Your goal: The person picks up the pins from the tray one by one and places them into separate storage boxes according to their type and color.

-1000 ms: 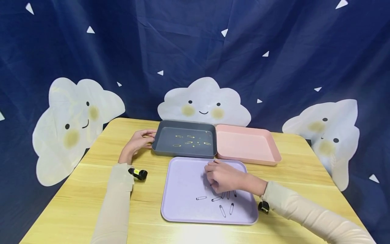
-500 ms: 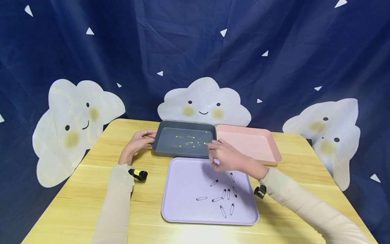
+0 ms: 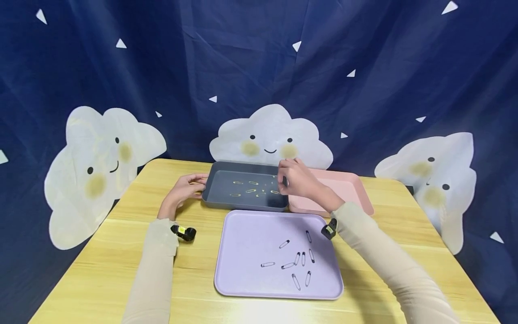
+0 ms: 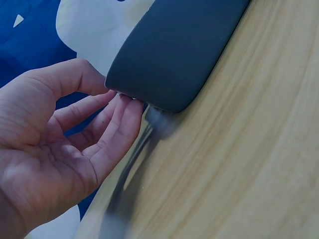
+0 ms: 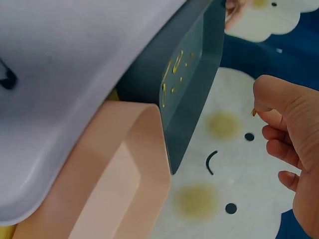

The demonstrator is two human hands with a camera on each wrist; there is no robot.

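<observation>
Head view shows no readable writing — right hand (image 3: 297, 180) fingers pinch a gold pin (image 5: 254, 112); left hand (image 3: 187, 185) fingers, relaxed, touch the grey tray (image 3: 218, 198).

Both arms wear long, close-fitting sleeves of pale cream cloth, the left sleeve (image 3: 151, 265) and the right sleeve (image 3: 388, 265) alike, plain and unmarked, ending at the wrists. Each wrist carries a small black device: the left wrist camera (image 3: 184, 232) shows a yellow patch, and the right wrist camera (image 3: 329, 231) a smaller yellowish mark. The hands are bare, without rings.
</observation>
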